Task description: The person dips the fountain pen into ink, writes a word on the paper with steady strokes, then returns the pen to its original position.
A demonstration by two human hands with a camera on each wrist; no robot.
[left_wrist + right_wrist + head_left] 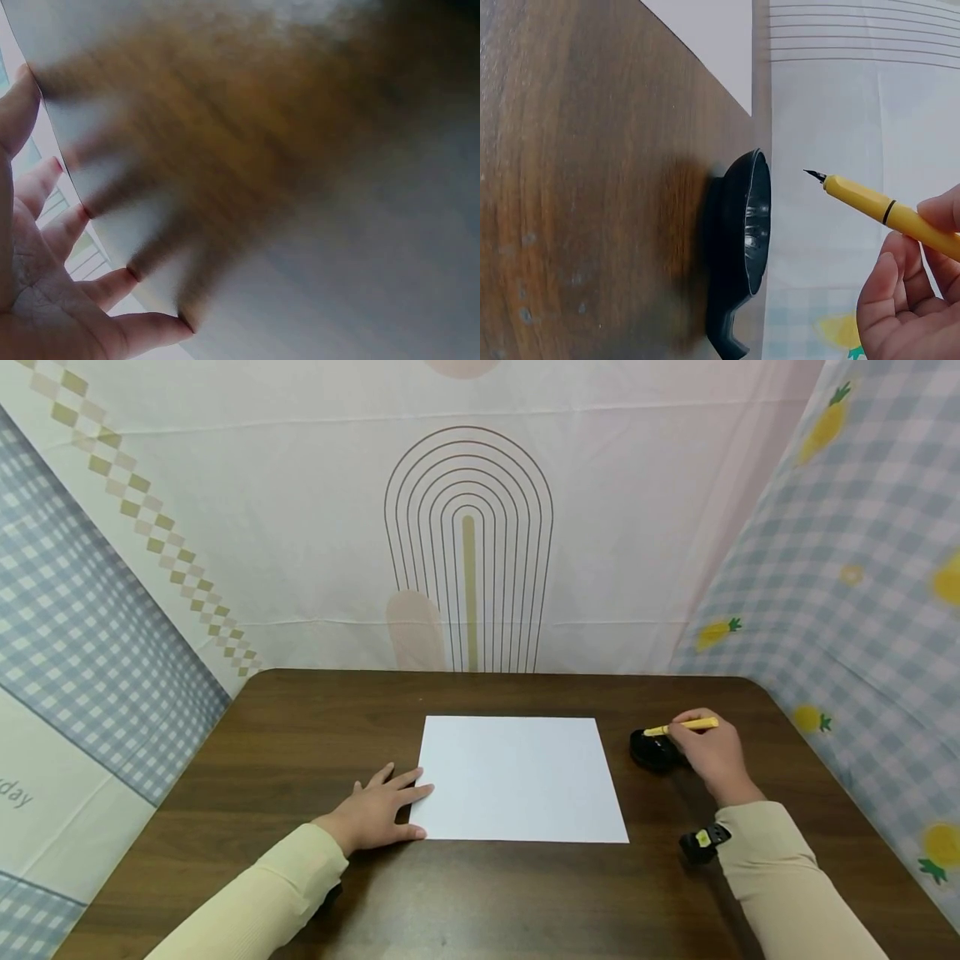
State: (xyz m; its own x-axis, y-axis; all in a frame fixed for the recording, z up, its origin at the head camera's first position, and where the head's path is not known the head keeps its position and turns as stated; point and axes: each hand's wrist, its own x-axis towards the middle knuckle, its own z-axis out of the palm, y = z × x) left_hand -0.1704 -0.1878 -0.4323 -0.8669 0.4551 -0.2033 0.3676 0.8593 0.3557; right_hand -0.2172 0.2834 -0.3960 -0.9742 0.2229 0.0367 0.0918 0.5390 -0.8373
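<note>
A blank white sheet of paper point(517, 779) lies flat on the brown table. My left hand point(375, 816) rests at its left edge with spread fingers, and the fingertips touch the sheet. In my right hand point(717, 760) a yellow fountain pen point(703, 723) is pinched between thumb and fingers. The pen's dark nib point(816, 175) is bare and, in the right wrist view, stands apart from a small black dish point(731, 232). That shallow dish has a ridged inside and a short handle or spout; whether it holds liquid I cannot tell. The left wrist view is partly blurred.
The wooden table point(480, 893) ends at a white patterned cloth point(315, 543) behind. Blue checked cloths hang on both sides, the right one point(810, 635) with pineapples. A small black device point(701, 843) sits at my right wrist.
</note>
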